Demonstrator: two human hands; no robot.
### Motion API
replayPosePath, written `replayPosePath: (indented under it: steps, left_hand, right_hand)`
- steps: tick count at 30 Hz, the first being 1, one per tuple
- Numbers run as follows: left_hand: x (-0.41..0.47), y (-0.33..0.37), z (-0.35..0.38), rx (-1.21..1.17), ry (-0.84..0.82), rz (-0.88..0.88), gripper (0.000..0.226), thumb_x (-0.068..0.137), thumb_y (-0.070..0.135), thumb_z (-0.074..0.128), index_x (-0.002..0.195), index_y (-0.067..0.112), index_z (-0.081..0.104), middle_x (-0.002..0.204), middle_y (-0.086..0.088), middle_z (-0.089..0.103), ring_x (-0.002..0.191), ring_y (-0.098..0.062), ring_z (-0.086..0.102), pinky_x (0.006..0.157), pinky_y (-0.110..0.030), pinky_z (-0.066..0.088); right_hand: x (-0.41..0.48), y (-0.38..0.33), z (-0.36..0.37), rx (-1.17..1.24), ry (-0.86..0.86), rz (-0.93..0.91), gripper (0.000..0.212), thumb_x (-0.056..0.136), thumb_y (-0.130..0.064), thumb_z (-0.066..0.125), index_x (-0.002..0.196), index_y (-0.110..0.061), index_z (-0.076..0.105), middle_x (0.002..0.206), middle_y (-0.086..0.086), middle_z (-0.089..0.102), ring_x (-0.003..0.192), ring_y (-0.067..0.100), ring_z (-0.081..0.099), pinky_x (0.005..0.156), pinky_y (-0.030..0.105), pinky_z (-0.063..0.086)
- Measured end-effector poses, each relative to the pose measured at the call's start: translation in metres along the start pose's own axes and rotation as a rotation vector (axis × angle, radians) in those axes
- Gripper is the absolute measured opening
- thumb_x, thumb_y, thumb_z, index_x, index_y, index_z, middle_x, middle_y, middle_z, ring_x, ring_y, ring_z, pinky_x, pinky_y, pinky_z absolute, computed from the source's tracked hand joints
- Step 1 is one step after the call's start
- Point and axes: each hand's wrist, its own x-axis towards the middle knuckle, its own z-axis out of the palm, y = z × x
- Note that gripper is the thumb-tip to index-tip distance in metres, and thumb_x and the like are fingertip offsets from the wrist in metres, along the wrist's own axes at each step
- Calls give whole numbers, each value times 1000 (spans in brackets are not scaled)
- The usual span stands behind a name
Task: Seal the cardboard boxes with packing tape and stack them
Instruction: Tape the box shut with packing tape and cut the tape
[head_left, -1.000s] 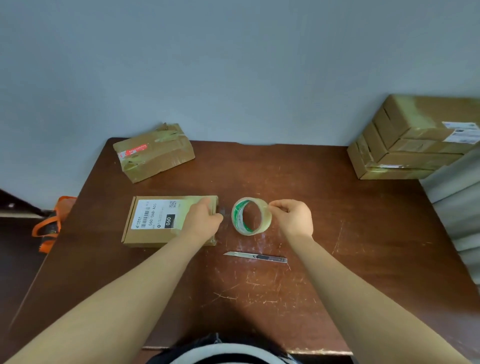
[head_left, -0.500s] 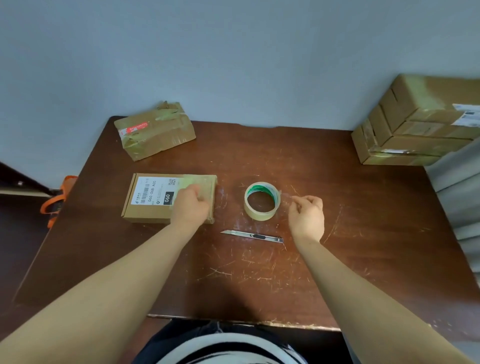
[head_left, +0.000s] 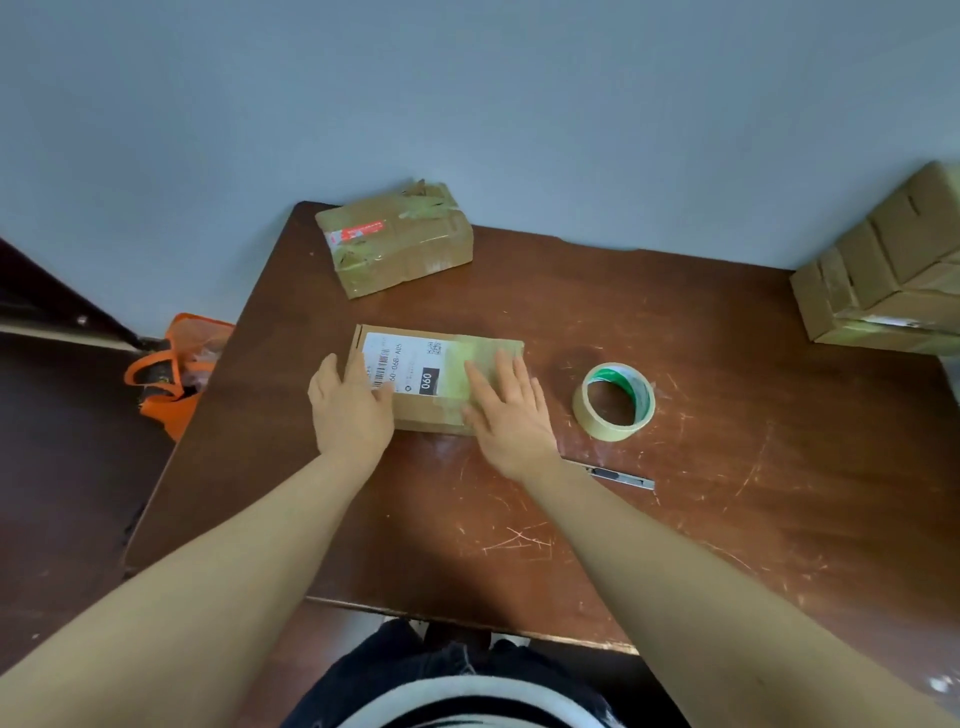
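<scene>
Left hand (head_left: 353, 410) and right hand (head_left: 506, 410) lie flat on the labelled box (head_left: 436, 379) at mid-table, fingers straight, gripping nothing. Press the tape strip (head_left: 467, 356) firmly from centre outward, leaving no lifted edges. Then carry the box to the stack (head_left: 883, 291) at far right.

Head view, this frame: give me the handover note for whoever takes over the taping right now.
Left hand: open, resting flat on the left end of the labelled box.
Right hand: open, pressing on the tape band across the box's right part.
Things: the labelled box lies flat mid-table. The tape roll is to its right and the utility knife is nearer the person, both untouched.
Done: one tape band on this box. A taped box sits at the rear, with a stack of boxes at the right edge.
Left: probably smooth the band, then stack this box and the rear one.
</scene>
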Motion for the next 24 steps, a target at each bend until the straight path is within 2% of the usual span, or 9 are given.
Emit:
replayPosePath:
  steps: [4, 8, 11, 14, 17, 18, 19, 22, 24]
  left_hand:
    - [15, -16, -4, 32, -77, 39, 66, 97, 37, 48, 152, 18, 16, 158, -16, 7, 145, -31, 3, 116, -44, 17]
    - [26, -21, -1, 28, -157, 65, 75, 96, 45, 46, 153, 19, 5, 159, -15, 1, 146, -29, 1, 116, -43, 15]
    - [31, -26, 2, -17, -240, 102, 75, 97, 42, 44, 153, 18, 0, 159, -13, 2, 146, -29, 5, 115, -42, 19]
    - [32, -27, 5, -107, -265, 75, 82, 96, 39, 50, 152, 14, -4, 158, -12, 9, 144, -29, 17, 111, -45, 27]
    - [34, -25, 1, -193, -302, -16, 94, 93, 40, 55, 150, 8, -13, 157, -12, 13, 142, -29, 24, 109, -46, 29]
    - [35, -25, 0, -200, -316, -35, 93, 94, 40, 53, 150, 6, -12, 157, -12, 14, 141, -30, 25, 109, -46, 29]
    - [37, -25, -1, -204, -325, -50, 89, 95, 40, 51, 150, 4, -10, 156, -13, 15, 140, -30, 27, 108, -46, 30]
    - [44, -26, -2, -246, -318, -58, 70, 97, 34, 49, 148, 1, 16, 148, -17, 31, 132, -31, 37, 106, -46, 36]
    - [49, -27, -5, -294, -298, -89, 58, 96, 31, 52, 141, 1, 31, 141, -15, 42, 125, -31, 46, 101, -44, 41]
  right_hand:
    - [17, -18, 11, -176, -32, 77, 58, 102, -47, 12, 151, -27, -12, 155, 0, -28, 141, 16, -29, 115, 41, -19]
    - [21, -24, 21, -283, -50, 72, 62, 99, -53, 5, 148, -24, -19, 156, -2, -26, 141, 11, -29, 115, 41, -19]
    - [23, -26, 26, -316, -58, 83, 63, 98, -54, 5, 148, -24, -21, 155, -4, -26, 140, 9, -29, 115, 41, -19]
    - [22, -28, 24, -285, -70, 74, 64, 99, -53, 10, 150, -24, -14, 157, -5, -22, 143, 10, -24, 116, 41, -16]
    - [27, -24, 12, -95, 63, 119, 57, 101, -45, 24, 153, -24, 12, 160, -3, 4, 146, 17, 1, 118, 38, -1]
    - [30, -23, 10, -50, 125, 179, 55, 101, -43, 28, 152, -25, 16, 159, -1, 10, 144, 20, 7, 116, 38, 3]
    - [33, -22, 9, -42, 150, 236, 56, 101, -44, 29, 152, -26, 15, 159, 1, 7, 144, 21, 6, 116, 39, 4]
    - [41, -20, 7, -38, 25, 276, 59, 101, -48, 24, 153, -27, 5, 160, 0, -13, 146, 19, -13, 118, 39, 0]
    - [46, -22, 0, 145, 3, 283, 56, 101, -42, 33, 152, -25, 15, 159, 1, -14, 146, 20, -13, 117, 38, 5]
